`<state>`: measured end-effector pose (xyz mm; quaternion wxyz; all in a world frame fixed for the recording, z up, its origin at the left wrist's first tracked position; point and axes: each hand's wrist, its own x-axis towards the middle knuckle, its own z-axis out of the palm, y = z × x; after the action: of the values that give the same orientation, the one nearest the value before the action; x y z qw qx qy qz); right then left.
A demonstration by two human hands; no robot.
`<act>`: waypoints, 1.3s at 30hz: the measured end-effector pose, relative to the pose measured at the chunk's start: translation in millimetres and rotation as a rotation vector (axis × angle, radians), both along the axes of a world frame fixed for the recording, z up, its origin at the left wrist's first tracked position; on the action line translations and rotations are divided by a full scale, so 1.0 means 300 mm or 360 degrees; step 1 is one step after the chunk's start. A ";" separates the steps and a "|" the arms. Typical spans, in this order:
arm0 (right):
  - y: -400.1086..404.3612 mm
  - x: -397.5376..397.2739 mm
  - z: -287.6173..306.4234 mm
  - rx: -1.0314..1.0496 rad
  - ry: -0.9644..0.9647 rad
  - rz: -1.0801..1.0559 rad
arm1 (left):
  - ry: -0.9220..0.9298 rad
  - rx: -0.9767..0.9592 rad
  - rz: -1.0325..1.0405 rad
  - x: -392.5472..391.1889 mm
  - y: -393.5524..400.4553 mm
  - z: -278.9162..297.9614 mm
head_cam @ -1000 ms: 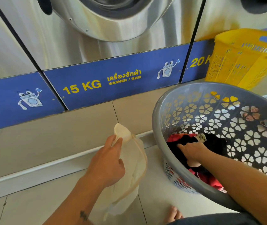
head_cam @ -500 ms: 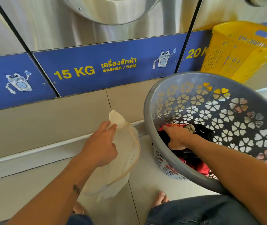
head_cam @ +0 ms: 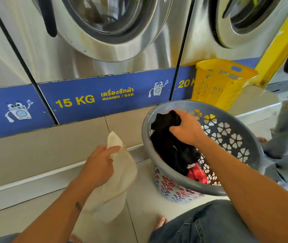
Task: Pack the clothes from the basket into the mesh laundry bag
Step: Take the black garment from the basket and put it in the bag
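1. The washers fill the back: brushed steel fronts, round glass doors, and a blue band lettered "15 KG" in yellow.
2. The floor is smooth pale tile, with a tiled plinth under the machines.
3. The grey basket stands tilted on the floor at right, round, hard plastic, its wall pierced with flower-shaped holes. Red clothes lie low inside it.
4. A yellow basket with slotted sides stands behind the grey one, against the machines.
5. The mesh laundry bag hangs left of the grey basket, cream, thin and limp, its mouth edged by a tan seam; its lower end reaches the floor.
6. The black garment is soft and bunched, lifted partly above the basket's rim, its lower part trailing inside.
7. The right hand is closed in a fist around the top of the black garment.
8. The left hand pinches the bag's upper edge between thumb and curled fingers, holding it upright.
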<state>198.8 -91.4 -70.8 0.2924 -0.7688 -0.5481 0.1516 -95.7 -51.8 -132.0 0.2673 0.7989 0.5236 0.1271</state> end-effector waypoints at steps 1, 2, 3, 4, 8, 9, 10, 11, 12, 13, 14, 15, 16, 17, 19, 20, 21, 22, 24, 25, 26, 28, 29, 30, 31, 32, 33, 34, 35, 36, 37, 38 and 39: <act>-0.015 -0.023 0.039 0.0089 0.0032 -0.0021 | -0.0052 0.0013 0.0046 0.002 -0.008 0.011; -0.031 -0.052 0.078 0.0176 0.0058 -0.0027 | -0.0104 0.0022 0.0101 0.003 -0.015 0.020; -0.047 -0.080 0.108 0.0257 0.0098 -0.0026 | -0.0164 0.0020 0.0161 0.002 -0.021 0.026; -0.063 -0.109 0.132 0.0324 0.0143 -0.0008 | -0.0231 0.0005 0.0212 -0.001 -0.027 0.031; -0.102 -0.191 0.087 0.0211 0.0385 0.0002 | -0.0309 -0.0062 0.0242 -0.042 -0.049 0.023; -0.112 -0.211 0.057 0.0128 0.0491 -0.0009 | -0.0307 -0.0074 0.0231 -0.057 -0.054 0.020; -0.121 -0.227 0.026 0.0065 0.0574 -0.0015 | -0.0302 -0.0080 0.0218 -0.073 -0.057 0.018; -0.129 -0.243 0.008 0.0030 0.0616 -0.0006 | -0.0288 -0.0077 0.0201 -0.089 -0.059 0.018; -0.136 -0.254 0.000 0.0018 0.0630 0.0011 | -0.0268 -0.0071 0.0182 -0.102 -0.060 0.016; -0.136 -0.258 -0.004 0.0014 0.0646 0.0033 | -0.0245 -0.0068 0.0163 -0.112 -0.061 0.014; -0.136 -0.261 -0.003 0.0014 0.0661 0.0067 | -0.0230 -0.0075 0.0146 -0.120 -0.063 0.011; -0.134 -0.267 -0.002 -0.0006 0.0662 0.0097 | -0.0224 -0.0095 0.0133 -0.125 -0.065 0.010; -0.135 -0.274 0.000 -0.0045 0.0613 0.0131 | -0.0225 -0.0105 0.0118 -0.128 -0.067 0.009; -0.134 -0.280 -0.001 -0.0100 0.0545 0.0174 | -0.0224 -0.0102 0.0104 -0.129 -0.069 0.011; -0.126 -0.291 -0.016 -0.0218 0.0477 0.0269 | -0.0228 -0.0045 0.0091 -0.125 -0.071 0.016; -0.122 -0.298 -0.026 -0.0264 0.0456 0.0317 | -0.0243 0.0004 0.0093 -0.120 -0.070 0.020; -0.116 -0.302 -0.033 -0.0306 0.0397 0.0347 | -0.0261 0.0060 0.0101 -0.114 -0.067 0.026; -0.111 -0.304 -0.042 -0.0341 0.0283 0.0361 | -0.0278 0.0123 0.0113 -0.107 -0.063 0.035; -0.104 -0.312 -0.056 -0.0364 -0.0051 0.0344 | -0.0321 0.0252 0.0143 -0.089 -0.051 0.052; -0.103 -0.319 -0.060 -0.0341 -0.0192 0.0325 | -0.0353 0.0312 0.0163 -0.080 -0.042 0.060; -0.104 -0.325 -0.064 -0.0302 -0.0313 0.0304 | -0.0384 0.0360 0.0186 -0.072 -0.032 0.067; -0.112 -0.339 -0.056 -0.0222 -0.0494 0.0254 | -0.0437 0.0405 0.0237 -0.058 -0.015 0.083; -0.117 -0.345 -0.043 -0.0164 -0.0549 0.0220 | -0.0456 0.0418 0.0253 -0.050 -0.007 0.091; -0.122 -0.345 -0.025 -0.0089 -0.0574 0.0187 | -0.0476 0.0439 0.0259 -0.041 0.001 0.102; -0.127 -0.342 -0.003 0.0003 -0.0562 0.0159 | -0.0507 0.0466 0.0256 -0.030 0.008 0.113; -0.133 -0.337 0.021 0.0105 -0.0498 0.0144 | -0.0563 0.0499 0.0248 -0.018 0.013 0.129; -0.141 -0.333 0.045 0.0205 -0.0386 0.0152 | -0.0635 0.0519 0.0246 -0.006 0.018 0.147; -0.149 -0.335 0.068 0.0296 -0.0244 0.0182 | -0.0704 0.0519 0.0252 0.006 0.021 0.171; -0.158 -0.342 0.088 0.0377 -0.0101 0.0223 | -0.0754 0.0495 0.0257 0.015 0.026 0.196; -0.162 -0.354 0.098 0.0446 0.0023 0.0263 | -0.0796 0.0460 0.0252 0.024 0.033 0.220; -0.160 -0.367 0.099 0.0487 0.0107 0.0299 | -0.0843 0.0412 0.0238 0.029 0.041 0.242; -0.149 -0.380 0.089 0.0488 0.0137 0.0332 | -0.0900 0.0354 0.0225 0.032 0.048 0.260; -0.133 -0.391 0.071 0.0459 0.0116 0.0366 | -0.0956 0.0296 0.0221 0.033 0.052 0.276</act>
<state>81.4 -131.4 -49.6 0.4000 -0.6453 -0.6374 0.1317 -85.8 -36.2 -49.2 0.3263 0.7092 0.4607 0.4223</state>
